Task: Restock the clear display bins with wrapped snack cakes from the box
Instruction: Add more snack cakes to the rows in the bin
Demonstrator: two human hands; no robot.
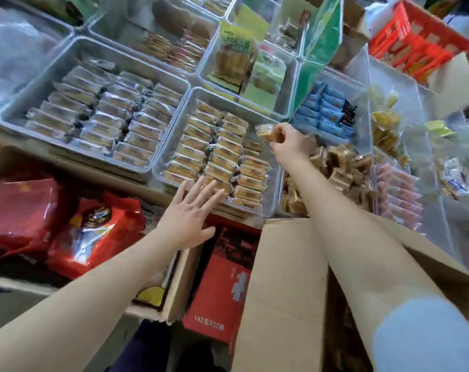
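Clear bins crowd the shelf before you. Your right hand point(287, 140) pinches a wrapped snack cake point(265, 134) over the middle bin point(275, 183); your left hand point(190, 210), fingers spread, touches its front-row cakes point(220, 159). The cardboard box point(276, 291) sits below.

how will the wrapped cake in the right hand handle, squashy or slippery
The wrapped cake probably weighs little: the right hand holds it by a fingertip pinch alone. Its glossy clear film likely slides easily. The cake looks soft, so a hard grip may dent it.
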